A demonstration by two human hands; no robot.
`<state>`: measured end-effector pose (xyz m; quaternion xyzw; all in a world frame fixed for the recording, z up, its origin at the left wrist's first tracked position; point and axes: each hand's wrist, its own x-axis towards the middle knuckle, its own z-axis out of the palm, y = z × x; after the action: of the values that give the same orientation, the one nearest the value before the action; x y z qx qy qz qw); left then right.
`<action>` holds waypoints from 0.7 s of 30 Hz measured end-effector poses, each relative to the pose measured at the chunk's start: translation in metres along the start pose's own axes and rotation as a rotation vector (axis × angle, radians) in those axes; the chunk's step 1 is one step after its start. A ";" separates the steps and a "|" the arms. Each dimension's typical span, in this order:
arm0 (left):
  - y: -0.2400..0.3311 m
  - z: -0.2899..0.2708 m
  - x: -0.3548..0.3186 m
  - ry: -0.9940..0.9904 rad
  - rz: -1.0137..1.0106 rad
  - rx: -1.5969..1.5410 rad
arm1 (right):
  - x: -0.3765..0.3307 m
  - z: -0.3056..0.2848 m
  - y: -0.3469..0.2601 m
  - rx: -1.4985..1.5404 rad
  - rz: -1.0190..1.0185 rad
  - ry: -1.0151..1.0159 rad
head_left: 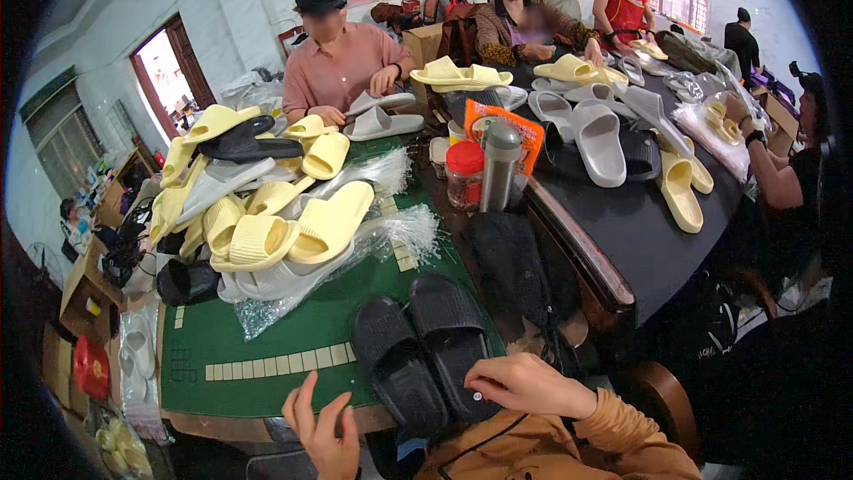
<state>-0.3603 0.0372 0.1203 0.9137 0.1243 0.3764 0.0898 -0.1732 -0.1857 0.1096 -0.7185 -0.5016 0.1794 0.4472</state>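
A pair of black slippers (426, 360) lies side by side at the near edge of the green mat (293, 396). To their left is my left hand (324, 431), its fingers apart and holding nothing. My right hand (533, 388) hovers over the heel of the right slipper, fingers curled in and tips close together. Right by those fingertips shows a small round white sticker (477, 396); I cannot tell whether it sits on the slipper or at my thumb. Whatever the curled fingers may hold is hidden.
Yellow slippers (333, 222), grey and black ones are heaped on the left with clear plastic bags (391, 236). A red-lidded jar (465, 175) and steel flask (501, 164) stand ahead. More slippers (600, 142) cover the black table, where several people (351, 62) work.
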 end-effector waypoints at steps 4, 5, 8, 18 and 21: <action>0.024 -0.001 0.004 -0.013 0.018 -0.215 | 0.000 0.020 -0.009 -0.168 -0.154 0.083; 0.033 0.002 0.005 -0.050 0.089 -0.239 | 0.000 0.027 -0.013 -0.165 -0.189 0.067; 0.045 0.019 -0.004 -0.208 0.071 -0.409 | -0.004 0.033 -0.024 -0.178 -0.215 -0.023; 0.013 0.006 -0.005 -0.140 -0.066 -0.440 | -0.008 -0.009 -0.048 -0.089 -0.323 -0.182; -0.013 -0.002 -0.020 -0.200 -0.049 -0.431 | -0.010 -0.017 -0.046 -0.124 -0.336 -0.195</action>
<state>-0.3772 0.0440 0.1047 0.9028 0.0540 0.2996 0.3037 -0.1920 -0.1980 0.1546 -0.6304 -0.6653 0.1397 0.3748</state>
